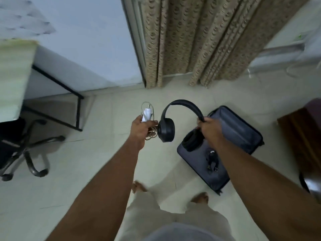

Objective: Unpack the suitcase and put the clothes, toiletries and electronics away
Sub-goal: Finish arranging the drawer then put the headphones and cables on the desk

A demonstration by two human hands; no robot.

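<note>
Black headphones (175,117) hang in the air between two outstretched arms, over a pale tiled floor (86,171). The right hand (211,130) has its fingers curled tight round one end of the headband, just above the ear cup that dangles below it; the other ear cup swings free, touching or almost touching the left hand (140,131). That left hand is closed round a white charger (146,115) and its coiled pale cable (151,134) (loops of it spill out above and below the fist).

Below the right hand, the dark grey suitcase (222,148) lies open flat on the floor, with a small black cord (212,160) resting in its nearer half. Whether anything else is left inside is hard to tell.

To the left stand a desk (15,75) with a black metal frame and an office chair (26,145) on a five-legged base. A patterned beige curtain (199,40) hangs straight ahead, and a dark wooden piece of furniture (302,136) sits at the right edge. The person's bare feet show at the bottom.
</note>
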